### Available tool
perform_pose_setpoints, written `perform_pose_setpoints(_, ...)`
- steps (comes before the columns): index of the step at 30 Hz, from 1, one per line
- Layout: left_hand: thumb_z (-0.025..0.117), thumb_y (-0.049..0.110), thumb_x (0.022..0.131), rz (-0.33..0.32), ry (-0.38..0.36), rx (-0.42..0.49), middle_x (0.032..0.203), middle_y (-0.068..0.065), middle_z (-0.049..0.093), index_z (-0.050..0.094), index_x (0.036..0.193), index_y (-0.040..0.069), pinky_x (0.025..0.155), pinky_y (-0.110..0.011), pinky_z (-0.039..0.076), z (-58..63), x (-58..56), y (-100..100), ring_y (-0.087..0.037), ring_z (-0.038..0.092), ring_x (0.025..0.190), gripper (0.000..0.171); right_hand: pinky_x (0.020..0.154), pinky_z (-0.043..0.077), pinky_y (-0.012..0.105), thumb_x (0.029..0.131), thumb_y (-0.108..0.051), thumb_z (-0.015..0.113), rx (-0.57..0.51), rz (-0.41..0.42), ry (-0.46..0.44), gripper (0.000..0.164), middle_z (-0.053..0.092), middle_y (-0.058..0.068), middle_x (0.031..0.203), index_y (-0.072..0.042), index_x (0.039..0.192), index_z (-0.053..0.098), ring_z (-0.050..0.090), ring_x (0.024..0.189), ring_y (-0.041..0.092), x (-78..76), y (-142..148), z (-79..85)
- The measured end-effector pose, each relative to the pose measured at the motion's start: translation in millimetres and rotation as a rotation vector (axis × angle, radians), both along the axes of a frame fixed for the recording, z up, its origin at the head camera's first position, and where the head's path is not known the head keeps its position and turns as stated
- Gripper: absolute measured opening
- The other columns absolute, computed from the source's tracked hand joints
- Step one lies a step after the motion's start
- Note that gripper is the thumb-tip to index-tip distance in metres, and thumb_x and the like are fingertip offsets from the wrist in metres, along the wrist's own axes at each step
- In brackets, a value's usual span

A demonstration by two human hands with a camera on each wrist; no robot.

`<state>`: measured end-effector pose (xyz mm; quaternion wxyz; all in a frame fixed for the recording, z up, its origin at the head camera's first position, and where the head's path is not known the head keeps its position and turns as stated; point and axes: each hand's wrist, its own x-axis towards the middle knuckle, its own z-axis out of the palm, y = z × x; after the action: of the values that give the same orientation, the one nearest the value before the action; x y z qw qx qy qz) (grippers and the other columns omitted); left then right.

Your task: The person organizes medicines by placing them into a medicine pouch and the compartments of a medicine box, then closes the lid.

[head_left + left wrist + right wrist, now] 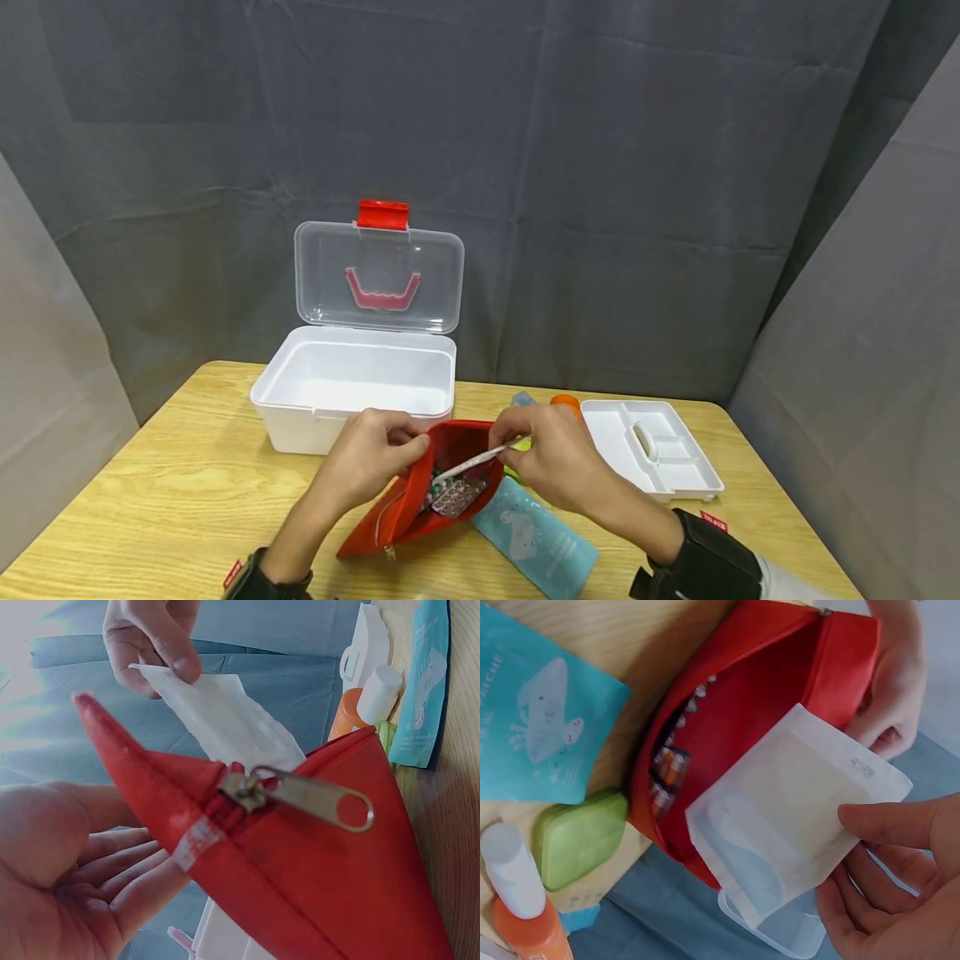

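Note:
A red zippered pouch is tilted over the table with its mouth spread wide. My left hand grips its upper edge between thumb and fingers. At the opposite side of the mouth, my right hand pinches a flat white paper packet by one edge. The packet's lower part overlaps the pouch opening, and small dark print shows near one corner. Inside the pouch lie blister strips, partly hidden. A metal zipper pull hangs at the pouch's end.
A teal printed packet lies right of the pouch. Behind it are a green case and an orange bottle with a white cap. Further right sits a white divided tray. A white box with its clear lid raised stands behind.

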<state>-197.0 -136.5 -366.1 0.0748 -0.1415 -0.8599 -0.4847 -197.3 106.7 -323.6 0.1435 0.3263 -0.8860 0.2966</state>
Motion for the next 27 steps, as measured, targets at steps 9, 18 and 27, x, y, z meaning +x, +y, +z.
perform_pose_setpoints(9, 0.070, 0.008, 0.088, 0.004, 0.007, -0.007, 0.077, -0.003, 0.076, 0.078, 0.090, 0.005, 0.058, -0.024, 0.057, 0.1, 0.0, -1, -0.008, 0.068, 0.065, 0.008, 0.073, 0.057, 0.025, 0.074, 0.014, 0.074, -0.027, 0.039, 0.014, 0.028, 0.073, -0.006, 0.080, -0.014, 0.078, 0.073, 0.067, 0.079, 0.010, 2.0, -9, -26.8)
perform_pose_setpoints(18, 0.070, 0.008, 0.088, 0.008, 0.017, -0.014, 0.076, -0.002, 0.075, 0.078, 0.088, 0.006, 0.058, -0.023, 0.056, -0.2, -0.3, -1, -0.008, 0.067, 0.065, 0.008, 0.073, 0.055, 0.026, 0.072, 0.014, 0.069, -0.029, 0.028, 0.064, 0.029, 0.070, -0.006, 0.079, -0.014, 0.079, 0.073, 0.062, 0.077, 0.011, -0.1, -15, -52.6)
perform_pose_setpoints(27, 0.069, 0.008, 0.088, -0.005, 0.013, -0.011, 0.076, -0.003, 0.075, 0.077, 0.088, 0.005, 0.057, -0.024, 0.056, -0.6, -0.4, -1, -0.008, 0.067, 0.064, 0.008, 0.070, 0.054, 0.025, 0.070, 0.013, 0.070, -0.039, 0.038, 0.090, 0.029, 0.070, -0.006, 0.077, -0.014, 0.078, 0.073, 0.063, 0.076, 0.010, 0.5, -22, -71.0)
